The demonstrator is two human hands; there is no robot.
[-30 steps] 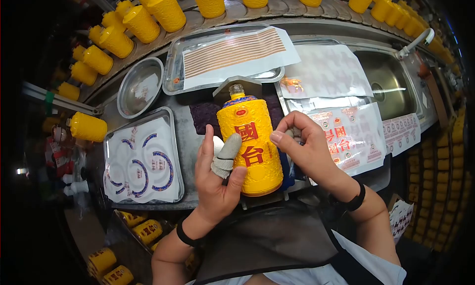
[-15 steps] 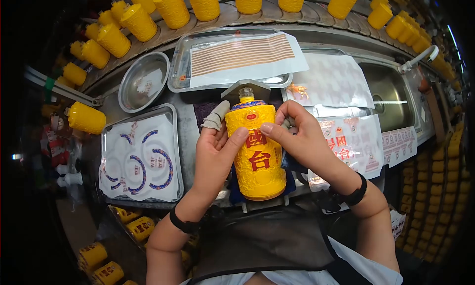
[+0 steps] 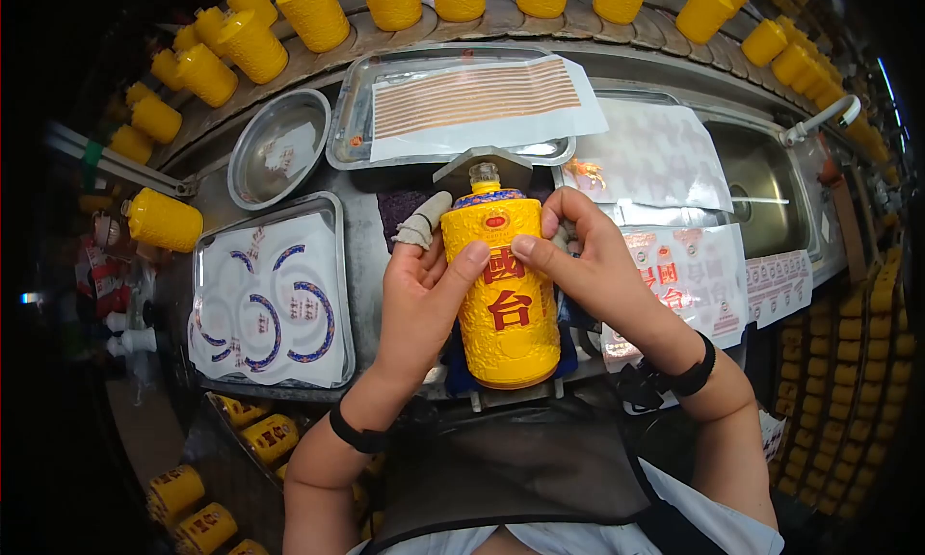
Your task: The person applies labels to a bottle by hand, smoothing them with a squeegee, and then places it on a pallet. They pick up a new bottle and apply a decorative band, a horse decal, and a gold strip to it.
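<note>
A yellow embossed bottle (image 3: 503,338) with red characters, a small red emblem and a blue patterned band at its shoulder lies with its neck pointing away from me, on a stand with a metal notch (image 3: 479,162). My left hand (image 3: 424,285) grips its left side, the thumb on the front beside the upper character; a whitish cover is on one finger. From the right, my right hand (image 3: 578,251) holds it too, thumb on the front near the same character and fingers curled at the shoulder.
Left are a tray (image 3: 348,309) of blue arc decals and a metal bowl (image 3: 237,160). Ahead, another tray (image 3: 339,136) bears a striped sheet (image 3: 477,102). Decal sheets (image 3: 689,276) and a sink (image 3: 766,184) are right. Yellow bottles (image 3: 313,13) line a conveyor (image 3: 347,44) behind.
The conveyor bottles have shifted left. The held bottle has turned slightly, its emblem and characters now a little further right. Both hands keep nearly the same grip.
</note>
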